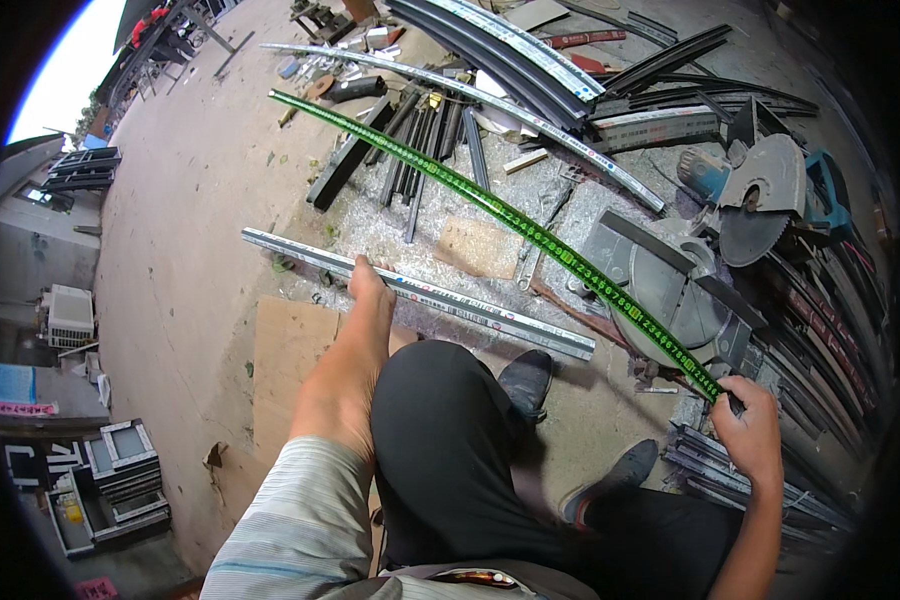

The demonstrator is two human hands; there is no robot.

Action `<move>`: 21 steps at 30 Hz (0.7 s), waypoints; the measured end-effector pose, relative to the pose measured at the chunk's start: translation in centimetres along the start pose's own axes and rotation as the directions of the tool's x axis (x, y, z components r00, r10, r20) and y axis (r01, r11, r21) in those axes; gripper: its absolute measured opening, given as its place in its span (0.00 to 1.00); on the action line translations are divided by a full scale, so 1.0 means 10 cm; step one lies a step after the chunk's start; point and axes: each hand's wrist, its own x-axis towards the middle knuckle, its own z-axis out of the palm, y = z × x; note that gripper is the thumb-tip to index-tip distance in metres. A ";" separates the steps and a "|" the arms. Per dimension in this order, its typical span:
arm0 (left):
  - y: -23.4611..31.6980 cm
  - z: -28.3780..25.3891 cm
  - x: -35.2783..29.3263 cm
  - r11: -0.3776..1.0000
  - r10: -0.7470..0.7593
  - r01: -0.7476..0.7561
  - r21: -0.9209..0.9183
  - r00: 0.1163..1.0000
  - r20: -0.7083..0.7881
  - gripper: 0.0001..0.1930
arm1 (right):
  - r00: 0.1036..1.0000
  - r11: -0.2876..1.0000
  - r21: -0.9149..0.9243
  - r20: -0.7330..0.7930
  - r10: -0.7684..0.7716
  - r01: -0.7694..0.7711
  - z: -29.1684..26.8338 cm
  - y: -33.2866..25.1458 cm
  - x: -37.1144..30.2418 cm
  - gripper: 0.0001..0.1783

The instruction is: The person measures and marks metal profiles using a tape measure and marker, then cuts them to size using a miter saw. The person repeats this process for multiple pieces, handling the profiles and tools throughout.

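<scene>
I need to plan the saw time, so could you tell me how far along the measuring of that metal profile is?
Done: the silver profile lies on the ground beside the chop saw. In hand: the left hand steadies it while the right hand holds a long green ruler. Left: the ruler is not yet laid along it.

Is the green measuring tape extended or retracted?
Extended. The green measuring tape runs in a long band from the right hand across the metal scraps; the left hand touches a silver metal profile.

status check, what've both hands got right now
Left hand gripping the silver metal profile lying on the ground. Right hand holds one end of the long green strip, raised across the scrap pile. Chop saw close by on the right.
</scene>
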 end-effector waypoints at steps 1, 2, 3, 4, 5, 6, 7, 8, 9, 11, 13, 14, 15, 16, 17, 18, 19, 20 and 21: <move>-0.03 -0.03 0.11 1.000 0.012 -0.012 0.013 1.000 -0.006 0.16 | 1.000 0.999 0.036 -0.004 0.011 -0.010 0.04 0.03 0.03 0.13; -0.04 -0.05 0.21 0.999 0.024 -0.024 0.027 1.000 -0.010 0.16 | 1.000 0.999 0.037 0.006 0.012 -0.012 0.06 0.02 0.07 0.13; -0.15 -0.05 0.25 1.000 0.008 -0.008 0.022 1.000 0.002 0.15 | 0.999 0.999 0.022 0.011 0.030 -0.031 0.07 0.00 0.08 0.13; -0.20 -0.05 0.30 1.000 0.013 -0.013 0.028 1.000 -0.007 0.15 | 0.999 0.999 0.015 0.017 0.042 -0.042 0.07 -0.01 0.11 0.13; -0.25 -0.03 0.34 0.999 0.017 -0.017 0.035 1.000 -0.016 0.15 | 0.998 0.999 0.003 0.027 0.049 -0.049 0.09 0.01 0.13 0.13; -0.29 -0.03 0.40 0.999 0.025 -0.024 0.042 0.999 -0.029 0.15 | 0.998 0.999 -0.003 0.034 0.051 -0.051 0.11 0.04 0.16 0.13; -0.31 -0.02 0.46 0.998 0.032 -0.029 0.053 0.999 -0.039 0.16 | 0.998 0.999 -0.005 0.038 0.051 -0.051 0.14 0.07 0.17 0.13; -0.34 -0.02 0.51 0.997 0.037 -0.034 0.065 0.998 -0.050 0.16 | 0.998 0.999 -0.009 0.042 0.051 -0.051 0.15 0.09 0.19 0.13; -0.35 -0.05 0.63 0.997 0.044 -0.041 0.070 0.998 -0.047 0.16 | 0.998 0.999 -0.012 0.053 0.038 -0.038 0.16 0.03 0.23 0.13; -0.36 0.01 0.68 0.997 0.043 -0.039 0.071 0.997 -0.062 0.16 | 0.993 0.996 -0.022 0.084 0.086 -0.084 0.14 -0.02 0.27 0.13; -0.37 0.01 0.82 0.995 0.066 -0.059 0.081 0.995 -0.080 0.14 | 0.988 0.993 -0.042 0.106 0.113 -0.109 0.16 -0.02 0.31 0.13; -0.38 0.00 0.89 0.994 0.061 -0.053 0.092 0.995 -0.082 0.13 | 0.986 0.992 -0.056 0.114 0.119 -0.113 0.17 -0.01 0.32 0.13; -0.40 0.05 0.89 0.994 0.050 -0.042 0.103 0.996 -0.078 0.13 | 0.985 0.990 -0.074 0.116 0.129 -0.121 0.18 0.00 0.32 0.13; -0.44 0.08 0.88 0.993 0.041 -0.032 0.113 0.996 -0.075 0.12 | 0.987 0.991 -0.071 0.108 0.122 -0.114 0.19 0.03 0.33 0.12; -0.47 0.10 0.87 0.993 0.017 -0.005 0.118 0.995 -0.102 0.10 | 0.988 0.992 -0.069 0.102 0.113 -0.106 0.21 0.06 0.33 0.12; -0.49 0.07 0.93 0.993 0.006 0.005 0.117 0.996 -0.086 0.10 | 0.990 0.994 -0.057 0.101 0.095 -0.090 0.22 0.08 0.34 0.12; -0.47 0.02 1.05 0.994 0.004 0.003 0.112 0.998 -0.068 0.10 | 0.987 0.993 -0.043 0.111 0.114 -0.110 0.25 0.08 0.36 0.12; -0.44 -0.05 1.16 0.994 0.004 0.001 0.106 0.999 -0.053 0.10 | 0.984 0.991 -0.029 0.123 0.130 -0.128 0.25 0.07 0.39 0.12; -0.51 -0.07 1.20 0.995 0.000 0.004 0.097 0.999 -0.033 0.10 | 0.980 0.988 -0.017 0.131 0.153 -0.152 0.26 0.06 0.40 0.12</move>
